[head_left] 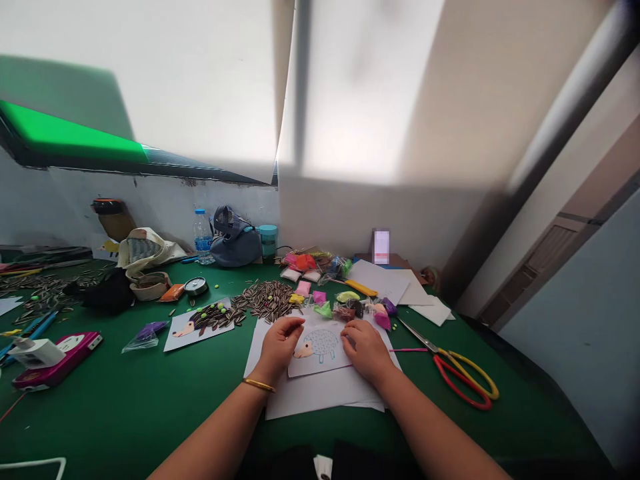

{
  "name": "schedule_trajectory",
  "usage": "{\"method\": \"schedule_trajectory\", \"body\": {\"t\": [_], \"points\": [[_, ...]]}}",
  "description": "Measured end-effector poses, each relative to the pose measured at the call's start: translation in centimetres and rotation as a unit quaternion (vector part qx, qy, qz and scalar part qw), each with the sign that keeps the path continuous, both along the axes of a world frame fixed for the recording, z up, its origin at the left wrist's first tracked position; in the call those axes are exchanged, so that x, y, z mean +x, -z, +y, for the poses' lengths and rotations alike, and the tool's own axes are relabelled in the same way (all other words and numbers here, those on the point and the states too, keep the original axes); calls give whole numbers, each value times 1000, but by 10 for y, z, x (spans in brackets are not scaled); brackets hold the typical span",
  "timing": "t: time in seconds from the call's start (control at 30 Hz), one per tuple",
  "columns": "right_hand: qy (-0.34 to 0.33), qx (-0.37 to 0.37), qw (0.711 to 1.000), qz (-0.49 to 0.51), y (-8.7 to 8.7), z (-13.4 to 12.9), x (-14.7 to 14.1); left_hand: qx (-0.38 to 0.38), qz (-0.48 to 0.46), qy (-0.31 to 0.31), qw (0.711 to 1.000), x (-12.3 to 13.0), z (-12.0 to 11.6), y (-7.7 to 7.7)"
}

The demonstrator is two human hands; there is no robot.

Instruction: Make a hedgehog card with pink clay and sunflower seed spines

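A hedgehog drawing [320,345], outlined in blue with a peach-coloured face, lies on a stack of white paper [320,395] before me. At its left edge is my left hand [281,347], wearing a gold bangle, with thumb and fingertips drawn together. Anything between them is too small to make out. Over the drawing's right edge curls my right hand [367,348], thumb and forefinger bent close together; its fingertips partly hide what they touch. Further left, another hedgehog card [200,339] bears sunflower seeds and small green balls.
Behind the drawing lie a sunflower seed pile [270,300] and bagged coloured clay [345,312]. Large scissors [463,377] lie on the right, points partly open. A purple clay bag [145,333], a magenta power strip [63,363], a water bottle [203,240] and a propped phone [381,247] stand around.
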State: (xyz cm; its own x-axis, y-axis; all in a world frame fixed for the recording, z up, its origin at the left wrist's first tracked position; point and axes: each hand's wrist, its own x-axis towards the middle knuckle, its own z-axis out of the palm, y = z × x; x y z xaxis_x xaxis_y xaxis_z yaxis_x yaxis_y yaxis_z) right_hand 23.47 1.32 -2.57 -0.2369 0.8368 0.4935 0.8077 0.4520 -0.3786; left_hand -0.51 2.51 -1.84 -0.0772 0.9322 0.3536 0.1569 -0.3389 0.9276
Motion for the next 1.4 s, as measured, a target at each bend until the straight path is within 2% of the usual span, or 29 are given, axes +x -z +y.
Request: {"method": "schedule_trajectory", "body": {"t": [0.23,0.4,0.67,0.8,0.93,1.17,1.4], "points": [[0,31,999,8,-1,-1,0,-4,6,9,1000,0,-3,-3],[-4,64,998,18,-5,-3,-3,24,32,11,999,1,-3,-3],[-57,106,991,50,-14,-25,-37,59,112,41,991,10,-18,-10],[-91,122,987,60,-17,-36,-50,89,200,72,973,17,-32,-15],[-103,133,984,66,-15,-35,-49,97,234,76,964,21,-38,-15],[-96,139,982,81,-12,-31,-43,121,228,99,961,22,-38,-16],[-106,131,982,85,-12,-32,-40,106,245,107,958,22,-40,-16]]}}
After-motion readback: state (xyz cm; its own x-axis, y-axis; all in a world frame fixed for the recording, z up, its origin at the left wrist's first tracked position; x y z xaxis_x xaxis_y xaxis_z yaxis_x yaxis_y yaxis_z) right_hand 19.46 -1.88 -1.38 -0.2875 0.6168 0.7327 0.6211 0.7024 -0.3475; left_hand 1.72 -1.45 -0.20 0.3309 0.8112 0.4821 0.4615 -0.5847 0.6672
